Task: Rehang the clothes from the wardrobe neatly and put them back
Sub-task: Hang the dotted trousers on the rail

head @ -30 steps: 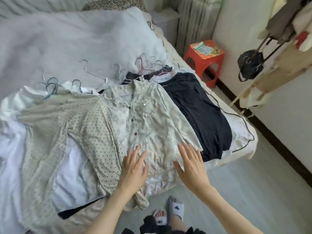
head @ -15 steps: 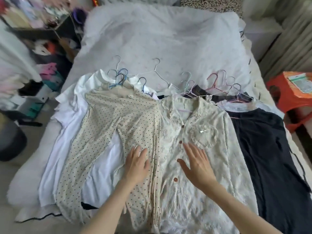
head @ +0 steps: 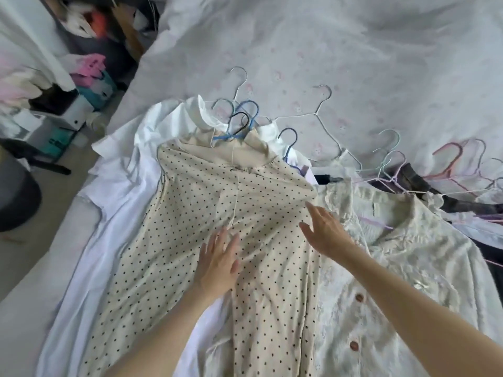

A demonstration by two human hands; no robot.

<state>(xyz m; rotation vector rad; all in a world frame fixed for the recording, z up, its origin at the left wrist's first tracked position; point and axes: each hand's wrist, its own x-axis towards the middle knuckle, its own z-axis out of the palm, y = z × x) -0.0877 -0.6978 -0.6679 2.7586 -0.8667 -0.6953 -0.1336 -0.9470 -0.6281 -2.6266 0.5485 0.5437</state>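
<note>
A cream dotted garment [head: 187,221] lies spread on the bed over a white garment [head: 119,202]. My left hand [head: 219,263] rests flat on the dotted fabric with straight fingers. My right hand [head: 325,231] lies with spread fingers at the dotted garment's right edge, where it meets a pale lace blouse [head: 408,268] with brown buttons. Several wire hangers [head: 242,121] stick out of the collars at the top. More pink and lilac hangers [head: 446,164] lie to the right over dark clothes [head: 413,175].
A grey-white duvet [head: 353,50] covers the far half of the bed. Cluttered boxes and bags [head: 81,85] stand on the floor at the left, next to a dark round stool [head: 16,197].
The view has swung left and closer. Both hands slid up and left, from the lace blouse onto the dotted garment.
</note>
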